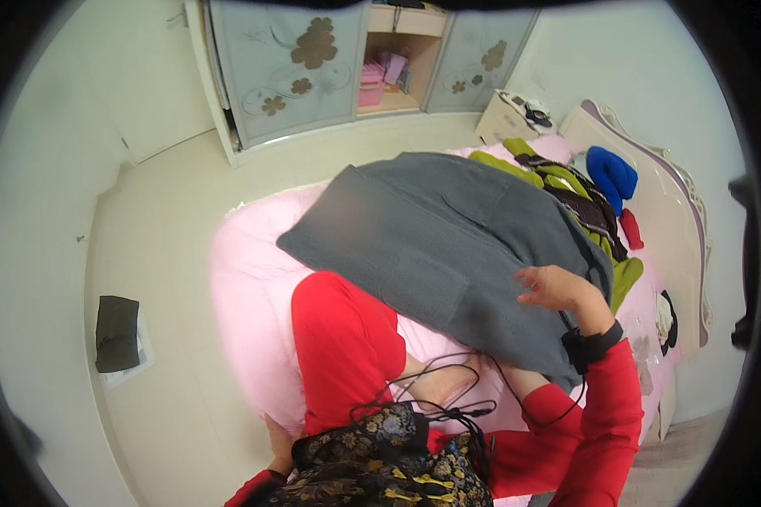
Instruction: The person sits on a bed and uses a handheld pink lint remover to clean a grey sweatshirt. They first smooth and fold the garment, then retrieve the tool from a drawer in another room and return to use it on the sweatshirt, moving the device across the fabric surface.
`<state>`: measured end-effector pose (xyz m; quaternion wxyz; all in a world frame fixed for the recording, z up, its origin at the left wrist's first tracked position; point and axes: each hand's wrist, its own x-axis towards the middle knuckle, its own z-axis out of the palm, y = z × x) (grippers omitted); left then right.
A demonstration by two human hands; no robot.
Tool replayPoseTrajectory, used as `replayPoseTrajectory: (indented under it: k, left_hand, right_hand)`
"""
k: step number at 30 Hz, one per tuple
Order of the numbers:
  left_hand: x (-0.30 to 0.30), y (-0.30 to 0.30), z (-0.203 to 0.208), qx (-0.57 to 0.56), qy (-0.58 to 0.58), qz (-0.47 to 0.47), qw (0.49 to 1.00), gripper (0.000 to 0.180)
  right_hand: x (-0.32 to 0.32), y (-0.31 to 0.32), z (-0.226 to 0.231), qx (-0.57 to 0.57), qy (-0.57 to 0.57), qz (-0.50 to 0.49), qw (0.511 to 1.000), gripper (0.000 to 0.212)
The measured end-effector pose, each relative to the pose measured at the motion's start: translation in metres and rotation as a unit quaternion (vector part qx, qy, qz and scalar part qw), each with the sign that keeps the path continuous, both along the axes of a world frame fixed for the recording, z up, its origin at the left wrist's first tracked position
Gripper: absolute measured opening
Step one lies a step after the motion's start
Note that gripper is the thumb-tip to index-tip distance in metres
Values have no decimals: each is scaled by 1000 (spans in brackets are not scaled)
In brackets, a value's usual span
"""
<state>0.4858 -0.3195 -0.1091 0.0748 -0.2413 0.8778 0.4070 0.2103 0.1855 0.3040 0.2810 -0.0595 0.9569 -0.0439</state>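
A large dark grey garment or cloth (448,237) lies spread over the pink bed (249,279) in front of my crossed legs. Over its near right part my right hand (554,289) is raised, fingers apart and loosely bent, with nothing in them. A black band (596,345) circles that wrist. Low on the left, beside my knee, my left hand (281,444) rests against the bed's edge; its fingers are mostly hidden. Black cables (448,397) loop across my lap and my bare foot.
Green and dark brown clothing (566,190) and a blue item (610,176) lie toward the headboard (651,194). Beyond the bed stand a nightstand (507,118) and a wardrobe (292,76) with a pink box (370,84). A dark folded item (117,334) is on the floor at left.
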Motion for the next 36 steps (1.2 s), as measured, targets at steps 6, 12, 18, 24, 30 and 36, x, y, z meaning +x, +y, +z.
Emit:
replayPoseTrajectory:
  k: [6, 12, 18, 24, 30, 36]
  left_hand:
    - [-28, 6, -2, 121, 95, -34, 988, 82]
    - [-45, 5, -2, 111, 91, -60, 988, 76]
    - [-70, 18, 20, 73, 64, -101, 990, 71]
    - [-172, 27, 68, -11, 156, -184, 970, 66]
    - [-338, 50, 128, -79, 217, -198, 953, 61]
    - [-382, 57, 135, -104, 169, -226, 954, 56]
  right_hand:
    - [-16, -14, 41, -35, 15, -11, 999, 51]
    - [-4, 51, 59, 52, 114, -96, 987, 47]
    - [27, 101, -3, 90, 16, -69, 993, 48]
    - [49, 134, -16, 124, -43, -59, 990, 51]
    - [51, 132, 0, 67, -56, -119, 989, 47]
    - [26, 103, 41, 46, -131, -203, 969, 54]
